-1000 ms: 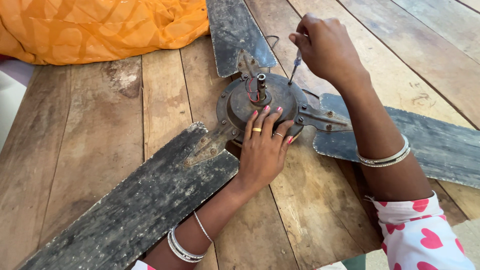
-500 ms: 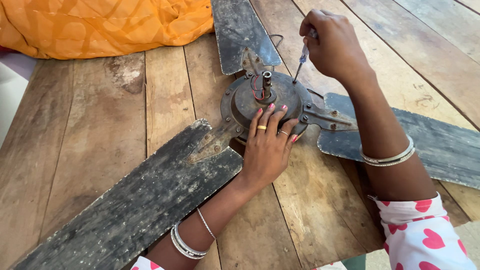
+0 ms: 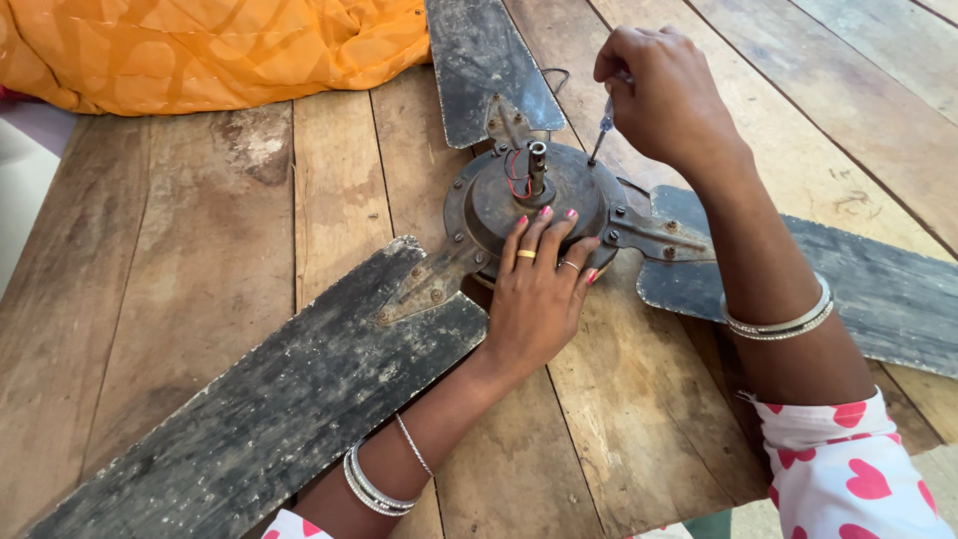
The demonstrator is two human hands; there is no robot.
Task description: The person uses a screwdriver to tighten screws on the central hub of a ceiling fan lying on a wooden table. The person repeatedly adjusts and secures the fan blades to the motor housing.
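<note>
An old ceiling fan (image 3: 529, 200) lies flat on the wooden desk (image 3: 170, 299), its round motor housing near the middle of the planks and closer to the far edge than the near one. Three dusty dark blades spread from it: one blade (image 3: 269, 399) runs toward the near left corner, one (image 3: 489, 60) toward the far edge, one (image 3: 828, 289) toward the right edge.

The left hand (image 3: 534, 294) rests palm down on the near rim of the housing, fingers spread flat over the metal; its grip is not closed around anything, only pressing to steady the fan. The right hand (image 3: 664, 95) is clenched around the handle of a small screwdriver (image 3: 602, 130), held nearly upright, with the tip down at the far right rim of the housing. The tip appears to meet a screw there, though the screw head itself is too small to make out.

A short shaft with red wires stands at the hub centre. An orange cloth (image 3: 200, 45) is bunched at the far left corner.

The step in hand looks like working a rim screw. It calls for keeping the driver upright and seated, with steady pressure from the left hand against turning.
</note>
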